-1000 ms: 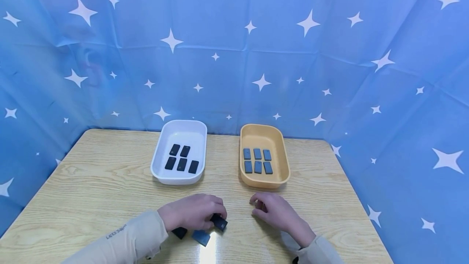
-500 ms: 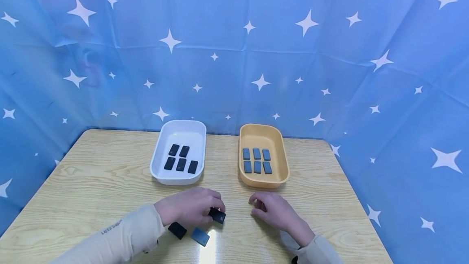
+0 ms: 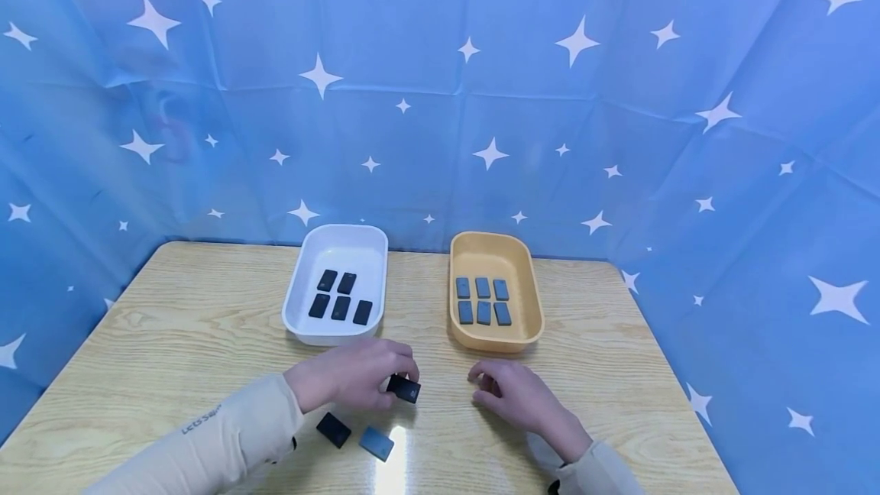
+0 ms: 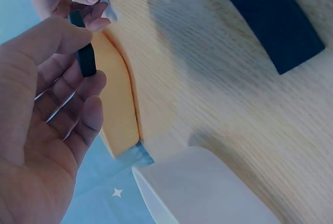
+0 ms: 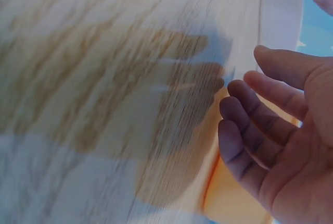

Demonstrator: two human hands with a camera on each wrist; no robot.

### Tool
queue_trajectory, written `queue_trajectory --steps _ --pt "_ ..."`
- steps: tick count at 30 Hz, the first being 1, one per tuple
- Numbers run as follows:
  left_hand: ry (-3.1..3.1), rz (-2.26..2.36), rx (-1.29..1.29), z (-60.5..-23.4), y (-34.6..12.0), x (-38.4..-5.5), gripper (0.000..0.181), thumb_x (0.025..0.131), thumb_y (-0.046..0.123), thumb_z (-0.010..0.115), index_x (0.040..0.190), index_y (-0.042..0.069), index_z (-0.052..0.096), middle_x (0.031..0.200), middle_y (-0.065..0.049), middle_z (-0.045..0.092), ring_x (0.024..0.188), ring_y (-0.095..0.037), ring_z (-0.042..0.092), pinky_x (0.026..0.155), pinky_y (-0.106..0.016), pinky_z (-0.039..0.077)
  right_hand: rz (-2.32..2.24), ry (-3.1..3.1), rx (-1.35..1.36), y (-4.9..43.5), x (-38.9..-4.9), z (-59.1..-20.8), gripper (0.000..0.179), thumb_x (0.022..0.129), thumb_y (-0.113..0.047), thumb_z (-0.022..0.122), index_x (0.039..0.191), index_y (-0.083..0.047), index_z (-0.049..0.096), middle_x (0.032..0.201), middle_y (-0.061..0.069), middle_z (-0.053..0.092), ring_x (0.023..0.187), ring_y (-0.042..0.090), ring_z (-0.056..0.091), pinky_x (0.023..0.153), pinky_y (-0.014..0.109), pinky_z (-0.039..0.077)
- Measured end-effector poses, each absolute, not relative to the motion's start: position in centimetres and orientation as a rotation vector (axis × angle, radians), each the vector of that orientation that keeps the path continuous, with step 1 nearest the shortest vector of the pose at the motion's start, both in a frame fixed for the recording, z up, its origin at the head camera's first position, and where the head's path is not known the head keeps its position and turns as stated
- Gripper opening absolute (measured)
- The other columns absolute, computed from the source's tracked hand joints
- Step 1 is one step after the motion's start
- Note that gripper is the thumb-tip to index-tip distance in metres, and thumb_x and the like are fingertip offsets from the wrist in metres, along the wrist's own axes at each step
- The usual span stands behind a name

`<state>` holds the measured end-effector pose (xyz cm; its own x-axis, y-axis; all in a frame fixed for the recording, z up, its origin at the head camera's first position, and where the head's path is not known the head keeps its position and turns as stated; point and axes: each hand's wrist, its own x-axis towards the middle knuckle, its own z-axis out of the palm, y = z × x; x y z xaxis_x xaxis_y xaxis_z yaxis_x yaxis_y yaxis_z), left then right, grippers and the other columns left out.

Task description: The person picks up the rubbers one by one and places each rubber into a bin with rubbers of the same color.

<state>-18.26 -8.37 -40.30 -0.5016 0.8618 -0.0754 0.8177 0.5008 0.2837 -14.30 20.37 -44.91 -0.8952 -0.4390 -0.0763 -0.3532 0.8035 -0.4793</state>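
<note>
My left hand (image 3: 357, 373) pinches a small black eraser (image 3: 403, 388) between thumb and fingers, just over the table in front of the white tray (image 3: 333, 341). In the left wrist view this eraser (image 4: 87, 52) stands edge-on, with the other fingers loosely bent below it. Under the left forearm lie another black eraser (image 3: 334, 430), which has pale print on it in the left wrist view, and a blue eraser (image 3: 376, 443). My right hand (image 3: 519, 397) holds nothing; its fingers are loosely curled, close before the yellow tray (image 3: 496, 345).
Several black erasers (image 3: 340, 308) lie in two rows inside the white tray. The yellow tray has several blue erasers (image 3: 483, 313) in two rows. A blue curtain (image 3: 412, 98) with white stars stands behind the wooden table (image 3: 172, 327).
My left hand has drawn away from the table's front, up toward the white tray, carrying the black eraser. The two erasers beneath now show fully. My right hand has stayed still.
</note>
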Motion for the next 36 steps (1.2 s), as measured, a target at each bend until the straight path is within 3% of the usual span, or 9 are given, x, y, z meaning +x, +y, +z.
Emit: queue_trajectory --steps 11,36 --pt "2.598 0.341 1.439 -39.3 -9.3 -18.9 0.031 0.078 0.022 0.071 0.109 0.021 0.069 0.102 0.010 0.064 0.085 -0.002 0.057 0.079 -0.024 0.051 -0.698 2.809 -0.625 20.4 -14.4 -44.9 0.015 0.089 -0.021 0.071 0.103 -0.016 0.069 0.079 -0.013 0.061 0.069 -0.003 0.051 0.062 0.022 0.043" --pt "2.833 0.385 1.229 -37.1 -12.1 -21.7 0.024 0.081 0.019 0.067 0.105 0.022 0.065 0.099 0.010 0.060 0.082 -0.007 0.053 0.076 -0.030 0.049 -0.716 2.811 -0.624 20.4 -14.3 -44.9 0.015 0.088 -0.019 0.072 0.102 -0.015 0.069 0.076 -0.013 0.060 0.067 -0.003 0.049 0.060 0.021 0.042"
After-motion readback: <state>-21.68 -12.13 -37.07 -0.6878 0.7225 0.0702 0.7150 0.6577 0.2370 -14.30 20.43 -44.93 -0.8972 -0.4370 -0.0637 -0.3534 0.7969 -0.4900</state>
